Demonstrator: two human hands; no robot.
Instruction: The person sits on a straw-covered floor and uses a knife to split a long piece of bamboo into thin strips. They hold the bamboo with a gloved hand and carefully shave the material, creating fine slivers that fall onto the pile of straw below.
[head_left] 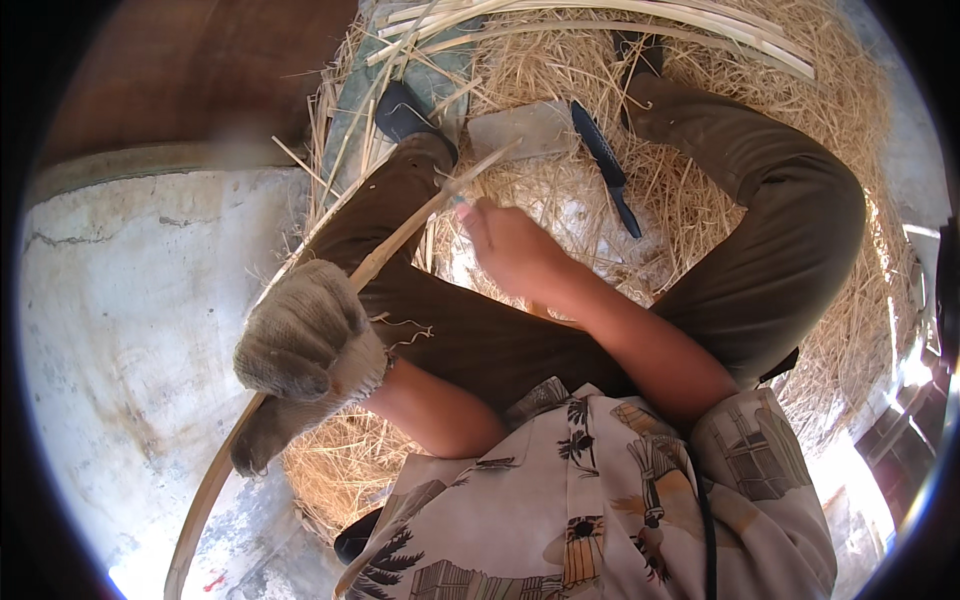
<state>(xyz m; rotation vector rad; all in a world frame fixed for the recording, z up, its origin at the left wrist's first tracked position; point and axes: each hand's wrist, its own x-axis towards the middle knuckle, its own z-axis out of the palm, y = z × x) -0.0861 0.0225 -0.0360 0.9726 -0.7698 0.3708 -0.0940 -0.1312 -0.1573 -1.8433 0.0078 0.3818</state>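
Note:
My left hand (305, 335), in a worn grey knit glove, is closed around a long bamboo strip (375, 260). The strip runs from the lower left, through the glove, to a thin tip past my right hand. Bare and slightly blurred, my right hand (508, 250) is closed beside the strip's upper part. It grips what looks like a small knife (457, 200); a bit of blade shows against the strip, and most of the tool is hidden by the fingers. Loose threads hang from the glove's cuff.
Beyond my right hand lie a dark textured blade with a black handle (610, 170) and a flat grey slab (520, 130). Straw-like shavings (800, 330) cover the floor. Several pale strips (700, 25) lie at the far side. A stained wall (150, 300) stands close on the left.

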